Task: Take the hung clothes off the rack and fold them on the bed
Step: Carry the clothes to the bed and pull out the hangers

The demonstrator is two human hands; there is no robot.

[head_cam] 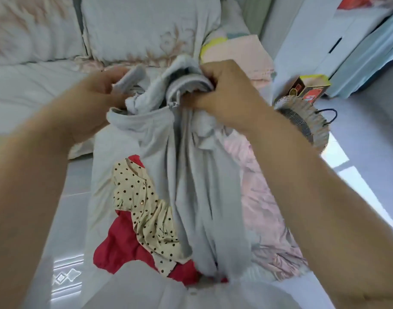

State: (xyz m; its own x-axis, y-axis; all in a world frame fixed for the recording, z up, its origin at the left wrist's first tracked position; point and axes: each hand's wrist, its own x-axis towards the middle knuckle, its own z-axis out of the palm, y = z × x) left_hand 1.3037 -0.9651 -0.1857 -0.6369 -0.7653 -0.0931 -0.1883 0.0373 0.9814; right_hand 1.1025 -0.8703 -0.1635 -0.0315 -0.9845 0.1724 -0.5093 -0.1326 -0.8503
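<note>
Grey garment [191,179] hangs bunched above the bed [30,85], soft, light and floppy; right hand [224,97] clutches its gathered top, left hand [95,101] pinches a grey clip [129,82]. Best grasped at the shoulders, I'd say.

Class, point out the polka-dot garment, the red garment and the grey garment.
polka-dot garment [144,210], head view, its spotted middle.
red garment [117,248], head view, lower-left part.
grey garment [191,170], head view, hanging middle.

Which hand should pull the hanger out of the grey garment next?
Left, likely. The left hand holds what looks like the end of the grey hanger, clear of the cloth. The right hand pinches the bunched collar of the grey garment, so it can brace.
</note>
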